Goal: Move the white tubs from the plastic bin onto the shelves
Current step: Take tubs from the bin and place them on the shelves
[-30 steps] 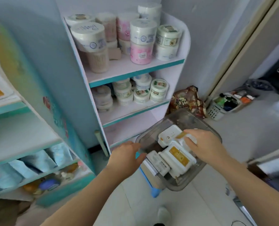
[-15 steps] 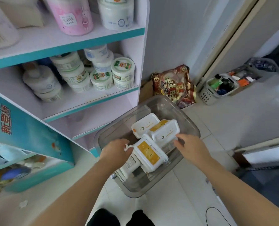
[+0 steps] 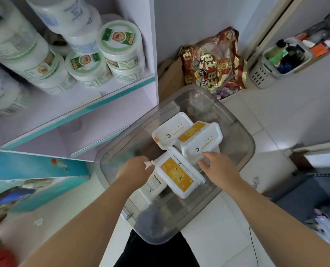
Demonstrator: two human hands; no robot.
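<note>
A clear plastic bin (image 3: 245,135) stands on the floor in front of me and holds several white rectangular tubs. The nearest one, a yellow-labelled tub (image 3: 177,176), lies tilted over another white tub (image 3: 154,186). Farther back lie two plain-lidded tubs (image 3: 171,130) (image 3: 203,140). My left hand (image 3: 135,168) curls its fingers on the left edge of the yellow-labelled tub. My right hand (image 3: 216,166) reaches in from the right, its fingertips touching the tubs where the yellow-labelled one meets the one behind it. The white shelf unit with teal edges (image 3: 121,89) stands at the left, its shelf packed with round tubs (image 3: 120,49).
A bare lower shelf (image 3: 102,132) opens just left of the bin. A red and gold snack bag (image 3: 214,62) leans on the wall behind the bin. A white slotted basket (image 3: 276,60) of bottles sits at the back right. A teal display panel (image 3: 35,166) stands at the left.
My view has dropped closer to the bin. My left hand has closed on the yellow-labelled tub's left edge, and my right hand has come in from the bin's rim to the tubs.
</note>
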